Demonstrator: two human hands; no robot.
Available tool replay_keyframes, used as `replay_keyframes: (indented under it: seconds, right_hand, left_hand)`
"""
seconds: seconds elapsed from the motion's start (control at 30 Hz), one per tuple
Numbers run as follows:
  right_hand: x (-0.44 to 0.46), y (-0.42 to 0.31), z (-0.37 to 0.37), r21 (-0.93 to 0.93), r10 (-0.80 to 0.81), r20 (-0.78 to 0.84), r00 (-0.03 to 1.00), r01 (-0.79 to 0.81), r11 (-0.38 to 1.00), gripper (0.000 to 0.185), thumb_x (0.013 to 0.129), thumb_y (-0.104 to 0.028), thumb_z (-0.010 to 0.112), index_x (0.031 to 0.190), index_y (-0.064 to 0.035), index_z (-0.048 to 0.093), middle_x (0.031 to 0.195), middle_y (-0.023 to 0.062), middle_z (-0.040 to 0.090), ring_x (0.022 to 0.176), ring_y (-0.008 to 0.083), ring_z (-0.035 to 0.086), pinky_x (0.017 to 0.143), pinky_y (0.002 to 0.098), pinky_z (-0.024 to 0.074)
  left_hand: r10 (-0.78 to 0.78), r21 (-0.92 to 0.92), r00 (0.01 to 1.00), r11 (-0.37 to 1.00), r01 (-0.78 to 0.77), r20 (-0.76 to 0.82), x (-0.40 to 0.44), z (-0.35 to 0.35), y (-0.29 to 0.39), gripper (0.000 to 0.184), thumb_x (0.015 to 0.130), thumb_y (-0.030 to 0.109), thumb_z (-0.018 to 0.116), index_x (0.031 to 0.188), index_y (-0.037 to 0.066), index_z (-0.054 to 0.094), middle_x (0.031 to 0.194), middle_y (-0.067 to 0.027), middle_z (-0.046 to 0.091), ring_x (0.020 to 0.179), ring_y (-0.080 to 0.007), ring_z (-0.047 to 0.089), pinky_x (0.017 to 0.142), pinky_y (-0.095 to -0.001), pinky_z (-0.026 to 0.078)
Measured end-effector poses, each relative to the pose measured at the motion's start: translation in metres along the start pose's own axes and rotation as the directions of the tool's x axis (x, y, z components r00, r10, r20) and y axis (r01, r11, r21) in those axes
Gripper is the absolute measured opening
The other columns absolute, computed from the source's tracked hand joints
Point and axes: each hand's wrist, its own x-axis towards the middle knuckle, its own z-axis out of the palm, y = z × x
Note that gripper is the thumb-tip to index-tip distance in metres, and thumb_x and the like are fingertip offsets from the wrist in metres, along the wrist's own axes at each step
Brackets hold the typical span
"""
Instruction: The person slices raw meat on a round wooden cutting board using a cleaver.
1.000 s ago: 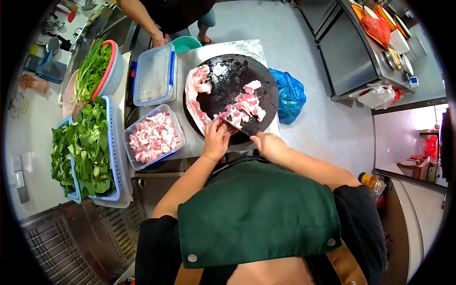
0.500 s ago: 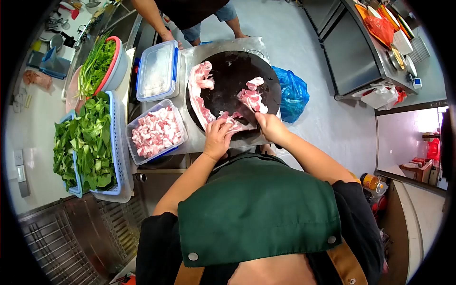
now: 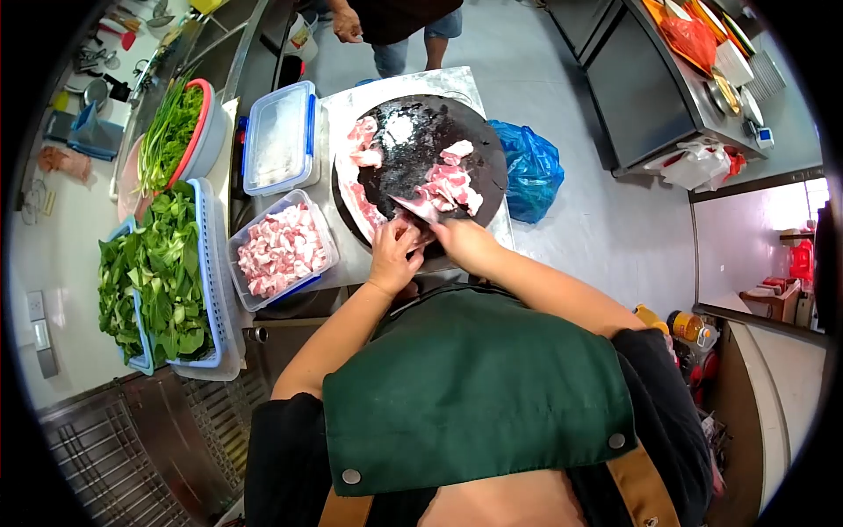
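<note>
On the round dark chopping board [image 3: 404, 167] lies a long strip of raw meat [image 3: 353, 189], pink with pale fat, curving along the left side. My left hand [image 3: 393, 255] is closed at the strip's near end, fingers curled down; the meat beneath them is partly hidden. In my right hand [image 3: 464, 244] is a knife [image 3: 418, 207], its broad blade tilted and pointing left, close to my left fingertips. My hand covers the handle. Just beyond the blade sits a small heap of cut meat pieces [image 3: 450, 188].
Left of the board stand a tub of diced meat [image 3: 327, 256], a lidded plastic box [image 3: 279, 136], a blue basket of leafy greens [image 3: 211, 263] and a bowl of herbs [image 3: 211, 132]. A blue plastic bag [image 3: 529, 171] is at the right. Another person's hand [image 3: 347, 25] shows across the table.
My right hand has moved left with the knife, and the blade now lies tilted near my left fingers. The strip's near end is now mostly under my hands. The other person's hand has lifted off.
</note>
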Motion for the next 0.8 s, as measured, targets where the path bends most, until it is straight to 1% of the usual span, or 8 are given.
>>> replay_keyframes:
  seconds: [0.03,0.13,0.23,0.27,0.33,0.43,0.53,0.8]
  right_hand:
    - [0.021,0.003,0.008,-0.047,-0.152,-0.005,0.988,0.152,0.987,0.046,0.092,-0.036,0.036,0.086,0.0037,0.06,0.078,0.0232,0.062,0.074,0.0387,0.06,0.069,0.0458,0.0468]
    - [0.016,0.0,-0.001,-0.028,-0.051,-0.009,0.999,0.051,0.998,0.048,0.092,-0.038,0.037,0.083,0.0028,0.061,0.08,0.0247,0.061,0.078,0.0394,0.06,0.073,0.0463,0.046]
    - [-0.015,0.028,-0.021,-0.044,0.001,0.078,0.997,0.003,0.999,0.049,0.092,-0.041,0.038,0.084,0.0017,0.062,0.081,0.024,0.062,0.082,0.0399,0.059,0.076,0.0452,0.0454]
    - [-0.023,0.036,-0.029,0.09,0.004,0.005,1.0,-0.004,0.996,0.048,0.091,-0.042,0.039,0.084,-0.0003,0.062,0.08,0.0229,0.062,0.081,0.0407,0.059,0.074,0.0462,0.0454]
    - [-0.017,0.054,-0.04,0.121,0.086,-0.047,0.995,-0.08,0.989,0.045,0.091,-0.041,0.04,0.083,-0.0017,0.061,0.079,0.0224,0.061,0.079,0.0409,0.058,0.071,0.0469,0.0452]
    - [-0.024,0.035,-0.05,0.107,0.083,-0.113,0.99,-0.071,0.992,0.044,0.091,-0.04,0.041,0.082,-0.0019,0.06,0.078,0.0228,0.061,0.078,0.0407,0.058,0.069,0.047,0.045]
    - [-0.051,0.015,-0.049,-0.038,-0.052,-0.071,0.996,0.05,0.998,0.042,0.091,-0.039,0.044,0.078,-0.0023,0.058,0.076,0.021,0.061,0.074,0.0399,0.059,0.066,0.0474,0.046]
    - [-0.06,0.002,-0.039,-0.177,-0.075,-0.038,0.996,0.068,0.982,0.044,0.092,-0.037,0.042,0.076,-0.0001,0.058,0.072,0.0208,0.062,0.067,0.0372,0.061,0.061,0.0449,0.0487]
  left_hand:
    - [0.04,0.013,0.998,0.999,-0.041,0.049,-0.001,-0.002,-0.002,0.038,0.063,0.008,0.069,0.099,0.009,0.057,0.101,-0.0125,0.048,0.093,-0.0313,0.046,0.082,-0.0396,0.04]
    - [0.086,0.017,0.989,0.996,-0.089,0.121,-0.002,-0.013,-0.002,0.033,0.065,0.006,0.067,0.097,0.008,0.058,0.102,-0.0123,0.049,0.094,-0.0311,0.047,0.082,-0.0398,0.04]
    - [0.086,-0.017,0.996,0.996,-0.086,0.022,-0.005,-0.013,0.001,0.035,0.067,0.0,0.064,0.1,0.01,0.057,0.101,-0.0113,0.05,0.093,-0.0311,0.048,0.082,-0.0398,0.041]
    - [0.078,-0.019,0.997,0.997,-0.078,0.022,-0.004,-0.009,0.002,0.035,0.067,0.0,0.064,0.1,0.01,0.057,0.101,-0.0113,0.05,0.093,-0.0311,0.048,0.082,-0.0398,0.041]
    - [-0.04,-0.027,0.999,0.999,0.039,-0.031,0.004,0.0,0.003,0.035,0.068,0.0,0.063,0.101,0.01,0.056,0.101,-0.0112,0.05,0.093,-0.0309,0.048,0.081,-0.0396,0.041]
    - [-0.01,0.004,0.997,1.0,0.01,-0.081,0.018,0.01,0.006,0.033,0.069,-0.001,0.062,0.101,0.007,0.057,0.102,-0.0114,0.05,0.094,-0.0317,0.048,0.082,-0.0395,0.04]
    - [0.043,0.055,0.995,0.998,-0.038,-0.087,0.023,0.008,0.009,0.032,0.068,0.0,0.062,0.1,0.006,0.057,0.104,-0.0101,0.053,0.093,-0.0328,0.049,0.081,-0.0401,0.041]
    - [0.025,0.064,0.998,0.998,-0.022,-0.059,0.019,0.007,0.009,0.028,0.067,-0.001,0.06,0.095,0.002,0.059,0.106,-0.0122,0.054,0.093,-0.0338,0.049,0.083,-0.0404,0.041]
